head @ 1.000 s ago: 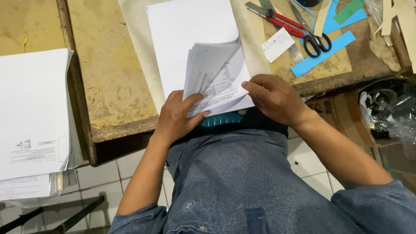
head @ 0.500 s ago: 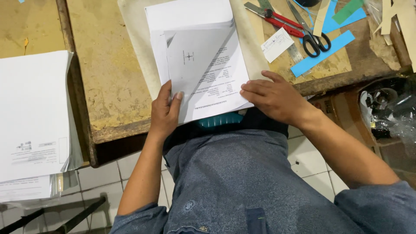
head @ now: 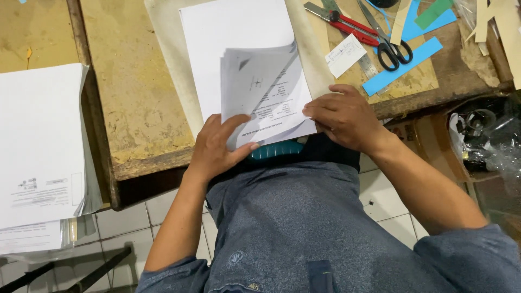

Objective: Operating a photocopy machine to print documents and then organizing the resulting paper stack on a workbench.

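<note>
A stack of white printed sheets [head: 239,49] lies on a worn wooden table [head: 135,103], its near edge hanging over the table's front. My left hand [head: 217,149] lifts the lower left corners of several sheets with thumb and fingers, so the pages fan up and curl [head: 260,92]. My right hand [head: 344,116] presses flat on the stack's lower right corner. A teal object [head: 277,150] shows under the stack's near edge, mostly hidden.
Red-handled pliers [head: 342,23], black-handled scissors [head: 388,38], a small white card [head: 346,55] and blue paper strips [head: 401,65] lie at the table's right. A second paper pile [head: 38,146] sits on a bench at left. Clutter in plastic [head: 483,146] lies at right.
One second ago the pages were fanned up; half a second ago they lay flat under my left hand. Now my left hand has lifted and fanned them again. My right hand stayed put.
</note>
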